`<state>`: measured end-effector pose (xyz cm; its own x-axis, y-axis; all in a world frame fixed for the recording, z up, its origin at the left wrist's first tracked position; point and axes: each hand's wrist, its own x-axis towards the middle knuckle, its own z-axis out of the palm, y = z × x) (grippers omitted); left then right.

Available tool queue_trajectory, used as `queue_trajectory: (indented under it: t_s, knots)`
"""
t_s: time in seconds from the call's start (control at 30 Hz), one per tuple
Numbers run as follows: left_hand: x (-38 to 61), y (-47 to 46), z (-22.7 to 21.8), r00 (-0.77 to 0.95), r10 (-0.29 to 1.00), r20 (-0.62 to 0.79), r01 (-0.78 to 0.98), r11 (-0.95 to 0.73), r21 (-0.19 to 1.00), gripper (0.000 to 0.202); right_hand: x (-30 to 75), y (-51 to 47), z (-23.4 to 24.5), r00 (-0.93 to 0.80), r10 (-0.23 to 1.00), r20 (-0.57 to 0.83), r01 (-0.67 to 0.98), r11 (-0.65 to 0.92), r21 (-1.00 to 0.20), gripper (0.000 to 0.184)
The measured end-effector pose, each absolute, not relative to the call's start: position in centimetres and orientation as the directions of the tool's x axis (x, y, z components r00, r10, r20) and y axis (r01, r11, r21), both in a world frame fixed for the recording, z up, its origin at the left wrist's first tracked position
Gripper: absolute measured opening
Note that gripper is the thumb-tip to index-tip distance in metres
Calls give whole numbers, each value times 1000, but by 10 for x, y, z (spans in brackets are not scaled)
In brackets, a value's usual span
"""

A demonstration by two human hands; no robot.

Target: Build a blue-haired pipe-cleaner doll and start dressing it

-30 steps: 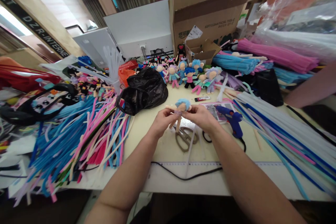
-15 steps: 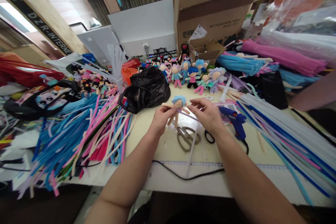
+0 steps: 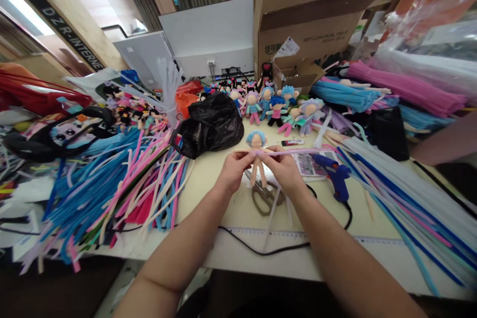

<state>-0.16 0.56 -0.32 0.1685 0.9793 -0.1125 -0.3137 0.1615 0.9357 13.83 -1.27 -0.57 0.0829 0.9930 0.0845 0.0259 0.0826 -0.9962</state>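
My left hand [image 3: 234, 171] pinches a small pipe-cleaner doll [image 3: 257, 151] with blue hair and a tan body, held upright above the table. My right hand [image 3: 283, 168] is closed on the doll's other side and grips a pale lilac pipe cleaner [image 3: 298, 151] that runs out to the right from the doll's chest. Both hands meet at the doll's middle. Under them lie scissors [image 3: 264, 196] on the cream table [image 3: 231, 208].
A heap of coloured pipe cleaners [image 3: 112, 184] fills the left. A black plastic bag [image 3: 208, 126], a row of finished dolls [image 3: 276, 107] and a cardboard box [image 3: 305, 25] stand behind. A blue glue gun [image 3: 333, 174] and long pipe cleaners [image 3: 402, 194] lie right. Another person's arm [image 3: 447, 139] is far right.
My right hand drew the lilac pipe cleaner out to the right half a second ago and has now come back against the doll, with the strand lying across its chest. The doll sits a little higher.
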Motion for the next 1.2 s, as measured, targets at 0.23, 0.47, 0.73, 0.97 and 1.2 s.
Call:
queue_trajectory:
  t_s: [0.23, 0.47, 0.73, 0.97, 1.2]
  knots:
    - [-18, 10, 9, 401, 908, -123, -140, 193, 971, 42, 146, -14, 4, 26, 999, -29, -326, -19, -945, 36]
    - [-30, 22, 3, 275, 952, -137, -33, 152, 988, 24, 150, -11, 3, 33, 997, -72, -390, -53, -919, 34]
    - [-15, 16, -3, 216, 973, -88, 35, 82, 996, 21, 143, -13, -1, -40, 997, -67, -457, -78, -886, 30]
    - [-8, 16, -10, 233, 972, -18, 230, -37, 973, 26, 141, -13, -1, 5, 998, -65, -480, -55, -876, 30]
    - [-10, 16, -14, 230, 973, 19, 566, -149, 811, 43, 144, -12, -1, 28, 1000, -12, -516, 4, -857, 27]
